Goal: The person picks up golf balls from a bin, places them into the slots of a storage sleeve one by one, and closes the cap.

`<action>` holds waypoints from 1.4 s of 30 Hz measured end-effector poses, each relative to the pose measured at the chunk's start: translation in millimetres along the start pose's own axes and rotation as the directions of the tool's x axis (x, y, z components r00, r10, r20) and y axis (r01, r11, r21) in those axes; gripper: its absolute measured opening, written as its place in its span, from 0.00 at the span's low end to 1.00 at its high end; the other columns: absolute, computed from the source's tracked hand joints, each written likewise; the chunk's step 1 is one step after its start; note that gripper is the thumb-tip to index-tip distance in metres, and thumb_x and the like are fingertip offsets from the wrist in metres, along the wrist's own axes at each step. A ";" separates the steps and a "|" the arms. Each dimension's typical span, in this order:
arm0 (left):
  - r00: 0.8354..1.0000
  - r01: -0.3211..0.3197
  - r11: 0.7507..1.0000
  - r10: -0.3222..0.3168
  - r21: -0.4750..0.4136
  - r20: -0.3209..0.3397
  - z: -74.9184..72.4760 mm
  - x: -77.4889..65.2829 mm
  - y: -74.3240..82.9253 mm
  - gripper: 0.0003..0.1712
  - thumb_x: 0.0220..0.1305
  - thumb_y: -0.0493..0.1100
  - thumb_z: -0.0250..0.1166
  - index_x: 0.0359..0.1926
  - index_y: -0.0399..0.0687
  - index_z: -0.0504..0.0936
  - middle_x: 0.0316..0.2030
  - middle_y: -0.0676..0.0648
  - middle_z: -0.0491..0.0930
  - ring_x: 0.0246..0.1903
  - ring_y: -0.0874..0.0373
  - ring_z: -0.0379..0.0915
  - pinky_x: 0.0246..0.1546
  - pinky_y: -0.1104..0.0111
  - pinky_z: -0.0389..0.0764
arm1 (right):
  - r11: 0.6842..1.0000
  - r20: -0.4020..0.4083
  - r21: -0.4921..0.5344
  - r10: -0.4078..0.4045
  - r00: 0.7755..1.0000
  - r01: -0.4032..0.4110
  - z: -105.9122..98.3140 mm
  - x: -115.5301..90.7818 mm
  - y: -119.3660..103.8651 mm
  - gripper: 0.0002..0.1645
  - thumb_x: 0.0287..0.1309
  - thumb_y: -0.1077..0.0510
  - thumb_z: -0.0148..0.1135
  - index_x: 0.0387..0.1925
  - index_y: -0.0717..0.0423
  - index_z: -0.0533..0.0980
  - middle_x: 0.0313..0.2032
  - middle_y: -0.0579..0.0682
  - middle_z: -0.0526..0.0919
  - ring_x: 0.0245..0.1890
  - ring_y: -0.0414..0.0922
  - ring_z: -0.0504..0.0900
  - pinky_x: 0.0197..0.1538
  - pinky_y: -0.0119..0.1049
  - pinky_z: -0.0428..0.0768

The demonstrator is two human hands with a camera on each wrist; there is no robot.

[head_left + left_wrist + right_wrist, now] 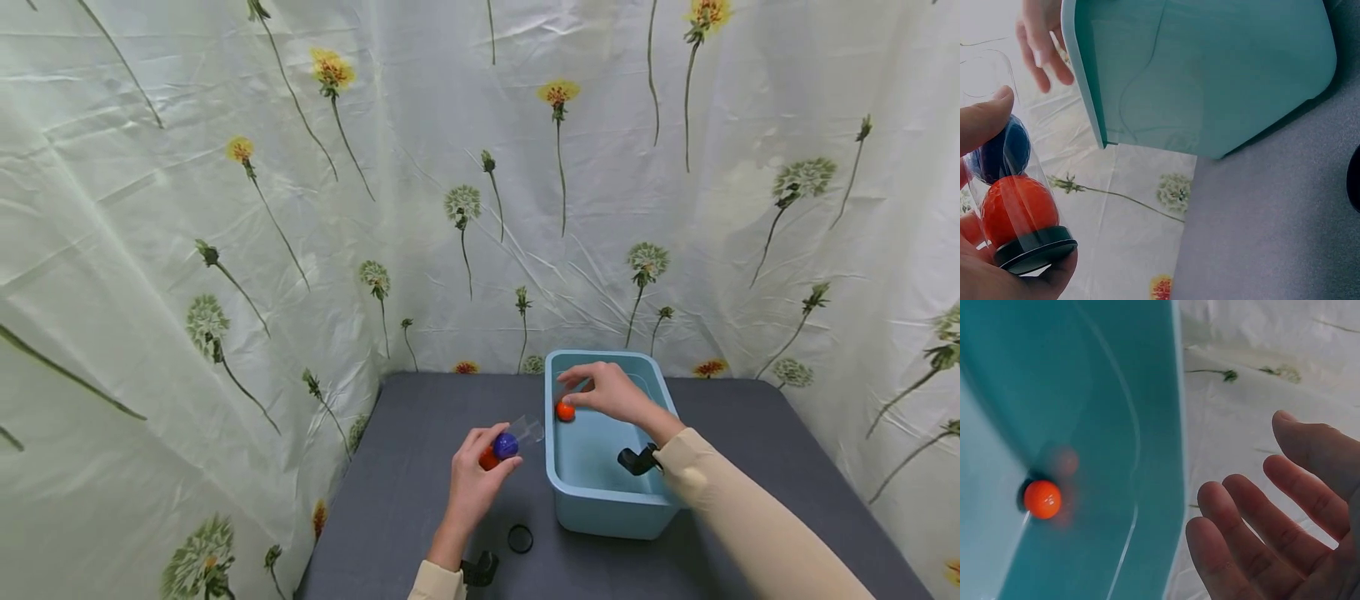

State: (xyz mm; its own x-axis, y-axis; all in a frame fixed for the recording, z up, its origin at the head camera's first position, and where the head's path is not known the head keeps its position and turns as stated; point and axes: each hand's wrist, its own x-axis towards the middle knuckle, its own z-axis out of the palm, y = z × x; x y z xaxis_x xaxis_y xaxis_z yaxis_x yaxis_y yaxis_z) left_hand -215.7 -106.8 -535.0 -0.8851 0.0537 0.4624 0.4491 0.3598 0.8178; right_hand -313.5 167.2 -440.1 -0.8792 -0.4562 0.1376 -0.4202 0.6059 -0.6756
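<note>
My left hand (474, 475) grips a clear plastic tube (529, 431) to the left of the blue bin (550, 450). Inside the tube are a blue ball (1005, 150) and a red ball (1019, 209), one against the other. A black cap (1036, 250) closes the tube's end by the red ball. In the right wrist view, an orange ball (1042, 499) lies in a bottom corner of the bin. My right hand (609, 392) hovers over the bin with relaxed, spread fingers, apart from that ball and holding nothing.
A black ring-shaped cap (520, 538) lies on the dark grey table (420, 467), in front of the bin and right of my left wrist. A flower-patterned white curtain (420, 250) hangs behind the table and along its sides.
</note>
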 end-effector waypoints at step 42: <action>0.999 0.004 1.000 -0.004 0.022 -0.032 -10.4 0.7 -16.0 0.29 0.58 0.46 0.76 0.61 0.64 0.81 0.49 0.52 0.77 0.47 0.54 0.77 0.43 0.69 0.83 | 0.933 0.199 -0.098 0.359 0.912 -0.346 56.2 55.7 98.9 0.32 0.58 0.59 0.73 0.65 0.56 0.76 0.47 0.59 0.81 0.21 0.44 0.67 0.23 0.40 0.75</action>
State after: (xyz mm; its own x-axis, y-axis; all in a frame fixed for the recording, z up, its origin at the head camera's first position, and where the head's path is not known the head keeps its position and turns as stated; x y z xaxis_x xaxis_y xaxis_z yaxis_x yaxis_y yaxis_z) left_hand -222.2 -122.2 -544.2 -0.8823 0.0223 0.4702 0.4424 0.3809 0.8119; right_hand -391.3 165.0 -539.9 -0.9079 -0.3278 -0.2613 -0.1094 0.7870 -0.6072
